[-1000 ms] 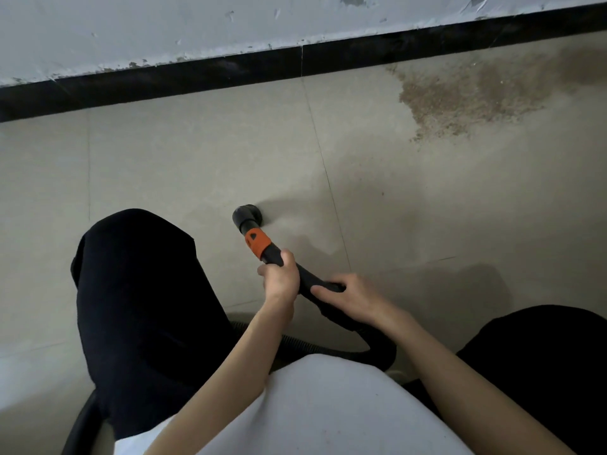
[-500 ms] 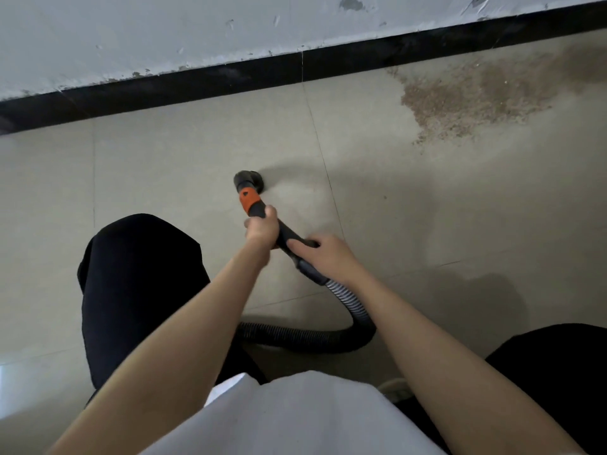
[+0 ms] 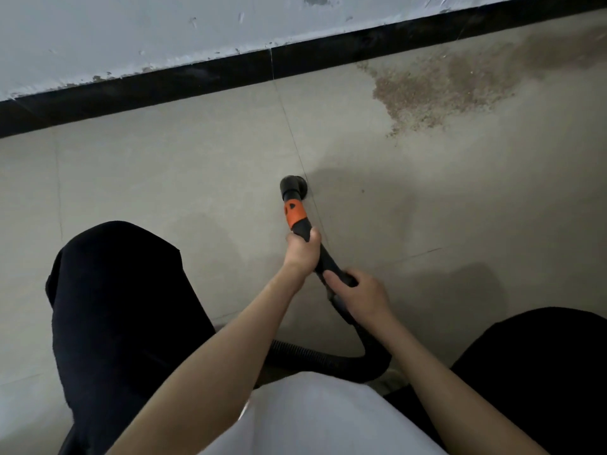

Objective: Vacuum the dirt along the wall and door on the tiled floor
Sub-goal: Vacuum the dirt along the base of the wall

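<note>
A black vacuum nozzle (image 3: 293, 187) with an orange collar (image 3: 294, 213) rests on the beige tiled floor (image 3: 184, 178), next to a tile joint. My left hand (image 3: 302, 251) grips the black wand just behind the collar. My right hand (image 3: 358, 293) grips the wand lower down, where it meets the ribbed hose (image 3: 315, 356). A patch of brown dirt (image 3: 437, 90) lies on the floor by the wall, up and to the right of the nozzle and apart from it.
A black skirting strip (image 3: 197, 80) runs along the foot of the pale, chipped wall (image 3: 164, 31). My knees in dark trousers (image 3: 124, 307) sit left and right (image 3: 538, 372) of the hose, which loops between them.
The nozzle has swept to the right across the floor and now sits at the tile joint. Both hands moved with the wand and keep their grip.
</note>
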`<state>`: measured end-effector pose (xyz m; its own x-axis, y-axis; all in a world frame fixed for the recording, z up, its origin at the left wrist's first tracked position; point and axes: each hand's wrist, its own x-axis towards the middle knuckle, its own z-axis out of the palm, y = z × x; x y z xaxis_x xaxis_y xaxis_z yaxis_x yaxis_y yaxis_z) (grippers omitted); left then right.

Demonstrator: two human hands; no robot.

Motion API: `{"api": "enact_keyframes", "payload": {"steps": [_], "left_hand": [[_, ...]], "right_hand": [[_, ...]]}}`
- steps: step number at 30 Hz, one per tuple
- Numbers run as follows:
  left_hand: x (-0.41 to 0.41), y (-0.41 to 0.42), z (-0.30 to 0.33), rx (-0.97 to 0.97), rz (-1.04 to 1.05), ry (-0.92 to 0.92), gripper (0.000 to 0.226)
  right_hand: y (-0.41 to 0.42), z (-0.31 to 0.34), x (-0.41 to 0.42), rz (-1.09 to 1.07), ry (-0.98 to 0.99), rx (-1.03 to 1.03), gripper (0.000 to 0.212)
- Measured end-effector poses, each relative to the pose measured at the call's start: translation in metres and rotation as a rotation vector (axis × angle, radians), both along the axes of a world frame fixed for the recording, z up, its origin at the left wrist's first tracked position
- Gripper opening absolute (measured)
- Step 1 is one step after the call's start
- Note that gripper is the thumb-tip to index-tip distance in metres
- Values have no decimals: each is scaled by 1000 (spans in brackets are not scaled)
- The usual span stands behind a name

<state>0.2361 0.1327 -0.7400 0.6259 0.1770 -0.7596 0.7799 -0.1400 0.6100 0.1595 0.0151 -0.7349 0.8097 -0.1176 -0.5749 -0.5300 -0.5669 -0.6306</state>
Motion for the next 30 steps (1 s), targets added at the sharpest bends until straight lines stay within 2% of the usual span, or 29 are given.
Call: {"api": "enact_keyframes", "payload": {"steps": [4,9,12,14,16,18,21,25,30], "left_hand": [[31,12,-2,94,-38,-20,52],[33,42,-4,128,68,9,58],[2,38,-4,110,77,21,57],[-24,26,-4,77,16,11,52],[-44,10,-5,45,-59,-1,47],[-52,-7,-5,12,-121,-6,45],[-48,-25,-3,-33,-193,-2,47],[-30,-39,-5,-73,-325,7,50],[-7,-59,-9,-134,-381,26,51]], "right_hand": [[15,-1,30,44,-34,2,42],[32,5,52,212,23,77,45],[20,7,37,319,133,112,36],[6,5,19,348,245,183,22],[-7,4,4,352,345,240,19],[-14,5,-5,302,372,308,24],[-21,7,-12,107,307,440,29],[-26,-2,-17,-19,141,231,38],[-37,-16,-9,-110,55,87,40]]}}
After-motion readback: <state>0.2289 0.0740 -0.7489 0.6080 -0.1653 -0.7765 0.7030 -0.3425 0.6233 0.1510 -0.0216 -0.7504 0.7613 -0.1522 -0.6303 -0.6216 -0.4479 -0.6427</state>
